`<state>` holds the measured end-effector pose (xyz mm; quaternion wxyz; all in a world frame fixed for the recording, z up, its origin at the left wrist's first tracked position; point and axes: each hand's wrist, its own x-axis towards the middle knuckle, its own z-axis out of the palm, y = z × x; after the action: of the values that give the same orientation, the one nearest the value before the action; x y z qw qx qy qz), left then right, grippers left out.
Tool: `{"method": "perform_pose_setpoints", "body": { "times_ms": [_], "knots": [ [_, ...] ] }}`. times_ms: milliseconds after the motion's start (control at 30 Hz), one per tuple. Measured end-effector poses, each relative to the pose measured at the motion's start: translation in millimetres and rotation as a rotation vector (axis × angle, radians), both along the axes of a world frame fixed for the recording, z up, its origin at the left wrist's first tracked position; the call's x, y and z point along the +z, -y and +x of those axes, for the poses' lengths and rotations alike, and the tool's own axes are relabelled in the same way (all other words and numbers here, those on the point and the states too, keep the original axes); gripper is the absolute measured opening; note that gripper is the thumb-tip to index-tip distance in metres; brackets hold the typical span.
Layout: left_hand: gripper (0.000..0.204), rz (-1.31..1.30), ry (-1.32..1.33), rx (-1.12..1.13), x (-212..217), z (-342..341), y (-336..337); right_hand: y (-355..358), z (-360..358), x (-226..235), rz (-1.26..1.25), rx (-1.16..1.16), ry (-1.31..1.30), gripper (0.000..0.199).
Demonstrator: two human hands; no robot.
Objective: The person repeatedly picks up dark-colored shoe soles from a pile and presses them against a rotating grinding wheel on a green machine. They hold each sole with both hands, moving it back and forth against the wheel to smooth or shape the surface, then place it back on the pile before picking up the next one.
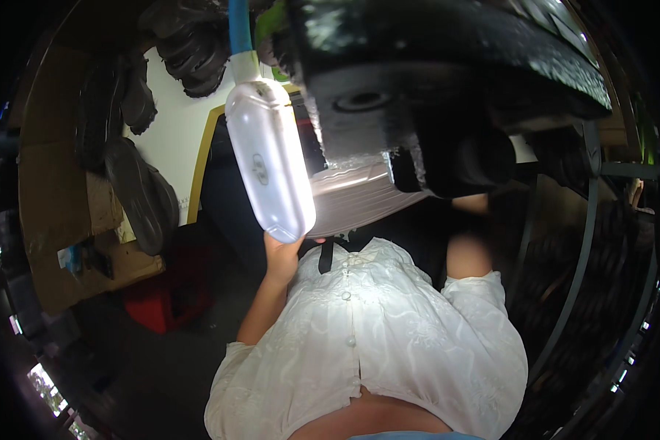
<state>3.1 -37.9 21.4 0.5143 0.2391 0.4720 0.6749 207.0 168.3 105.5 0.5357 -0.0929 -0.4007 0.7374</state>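
My left hand (279, 257) is raised behind the lower end of a lit white lamp (268, 158). The lamp hides most of its fingers; one fingertip shows at the lower edge of a grey-brown ribbed piece (363, 199), whose kind I cannot make out. Whether the hand grips that piece is hidden. Of my right hand (471, 204), only a blurred patch shows under the dark machine head (389, 95). Its fingers are out of sight behind the machine, so what it touches does not show.
Dark shoe soles (143, 194) lie at the left by a brown cardboard box (51, 220), with more footwear pieces (194, 55) at the far side. A red stool (161, 301) stands low on the left. A metal rack (585, 249) rises at the right. The lamp's blue neck (240, 26) comes from above.
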Motion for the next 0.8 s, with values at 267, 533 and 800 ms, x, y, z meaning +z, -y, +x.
{"method": "perform_pose_setpoints", "body": {
  "times_ms": [267, 533, 800],
  "knots": [
    [0.024, -0.048, -0.259, 0.281, 1.6, -56.0, 42.1, 59.3, -37.6, -55.3, -0.195, -0.167, 0.070, 0.056],
    [0.034, -0.048, -0.180, 0.257, -19.9, -111.4, 62.3, 87.7, -64.4, -61.5, -0.003, -0.036, 0.369, 0.054],
    [0.037, -0.472, -0.318, -0.405, -55.3, -94.3, 39.7, 62.0, -49.4, -28.6, 0.093, 0.199, 0.547, 0.066]
  ]
}}
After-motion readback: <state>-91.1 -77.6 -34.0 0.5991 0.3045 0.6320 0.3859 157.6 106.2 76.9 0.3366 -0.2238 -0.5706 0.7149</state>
